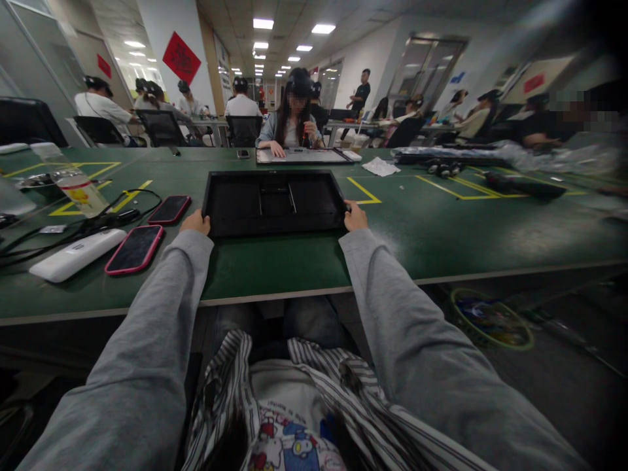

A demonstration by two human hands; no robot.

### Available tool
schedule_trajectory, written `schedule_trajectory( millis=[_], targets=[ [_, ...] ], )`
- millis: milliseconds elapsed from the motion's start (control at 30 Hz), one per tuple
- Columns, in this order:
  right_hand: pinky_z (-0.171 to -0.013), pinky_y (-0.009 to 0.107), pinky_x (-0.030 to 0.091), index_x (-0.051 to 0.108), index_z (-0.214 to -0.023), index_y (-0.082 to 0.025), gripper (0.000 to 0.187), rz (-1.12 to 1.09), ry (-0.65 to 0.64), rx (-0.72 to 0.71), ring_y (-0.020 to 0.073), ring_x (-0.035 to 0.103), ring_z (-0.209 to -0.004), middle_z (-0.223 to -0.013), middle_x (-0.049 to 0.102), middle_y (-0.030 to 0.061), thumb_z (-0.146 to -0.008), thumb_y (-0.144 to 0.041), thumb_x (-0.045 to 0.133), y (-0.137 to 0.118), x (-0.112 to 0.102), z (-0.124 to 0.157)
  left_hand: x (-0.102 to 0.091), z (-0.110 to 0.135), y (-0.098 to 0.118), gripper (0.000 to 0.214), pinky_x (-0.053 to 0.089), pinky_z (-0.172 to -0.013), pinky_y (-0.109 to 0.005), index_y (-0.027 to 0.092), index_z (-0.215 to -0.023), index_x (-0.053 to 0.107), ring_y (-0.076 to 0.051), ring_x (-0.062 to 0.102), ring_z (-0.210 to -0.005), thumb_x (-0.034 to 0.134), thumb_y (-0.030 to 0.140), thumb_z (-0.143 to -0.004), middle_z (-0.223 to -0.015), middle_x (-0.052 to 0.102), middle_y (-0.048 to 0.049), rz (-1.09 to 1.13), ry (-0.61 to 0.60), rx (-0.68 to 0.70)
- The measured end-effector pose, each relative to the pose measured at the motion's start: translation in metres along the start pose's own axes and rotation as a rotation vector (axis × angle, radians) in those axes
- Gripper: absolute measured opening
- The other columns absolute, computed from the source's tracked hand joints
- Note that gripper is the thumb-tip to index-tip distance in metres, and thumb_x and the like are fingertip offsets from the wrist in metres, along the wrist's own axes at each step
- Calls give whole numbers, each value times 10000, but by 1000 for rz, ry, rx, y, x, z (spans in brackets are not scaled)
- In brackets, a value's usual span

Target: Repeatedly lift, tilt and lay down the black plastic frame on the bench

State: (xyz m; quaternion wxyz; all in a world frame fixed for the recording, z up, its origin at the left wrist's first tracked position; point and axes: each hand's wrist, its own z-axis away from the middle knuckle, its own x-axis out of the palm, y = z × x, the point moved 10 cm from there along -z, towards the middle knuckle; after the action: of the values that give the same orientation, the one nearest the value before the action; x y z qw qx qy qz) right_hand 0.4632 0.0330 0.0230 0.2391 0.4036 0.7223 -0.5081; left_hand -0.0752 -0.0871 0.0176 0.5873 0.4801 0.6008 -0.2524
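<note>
A shallow black rectangular tray-like panel (230,204) with a raised rim is in front of me at the green table (275,268). Two thin metallic-looking strips show near its middle, around a recessed section. My left hand (196,223) is closed around the panel's left edge, and my right hand (356,218) grips the right edge. Whether the panel's underside touches the tabletop, I cannot tell. Left of my left hand lie two phones, one dark-screened with a pink case (135,250) and one red-edged (169,210).
A white power bank (78,255), black cables (83,226) and a clear bottle (76,183) occupy the left side. Across the table, a person works over a flat panel (314,156). A crumpled tissue (381,167) and plastic wrap (534,157) lie at right; a basket (490,318) stands below.
</note>
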Motion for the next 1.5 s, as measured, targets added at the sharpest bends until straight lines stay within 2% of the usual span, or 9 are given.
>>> schedule_trajectory(
  millis=[467, 1500],
  targets=[
    [-978, 415, 423, 500, -1357, -165, 523, 13, 14, -18, 267, 577, -1094, -1196, 643, 128, -841, -112, 433, 1, 1, -2, -2, 2, 2, 473, 453, -937, -404, 165, -1309, 496, -303, 579, -1144, 393, 391, -906, -1239, 613, -180, -14, -2, -7],
    [-1000, 421, 395, 475, -1378, -156, 518, -8, -23, 8, 258, 564, -1111, -1203, 626, 128, -863, -132, 428, -1, 1, 1, -2, 3, 4, 467, 457, -935, -415, 145, -1289, 506, -323, 568, -1160, 387, 375, -900, -1259, 601, -187, -11, -21, 13]
  ],
)
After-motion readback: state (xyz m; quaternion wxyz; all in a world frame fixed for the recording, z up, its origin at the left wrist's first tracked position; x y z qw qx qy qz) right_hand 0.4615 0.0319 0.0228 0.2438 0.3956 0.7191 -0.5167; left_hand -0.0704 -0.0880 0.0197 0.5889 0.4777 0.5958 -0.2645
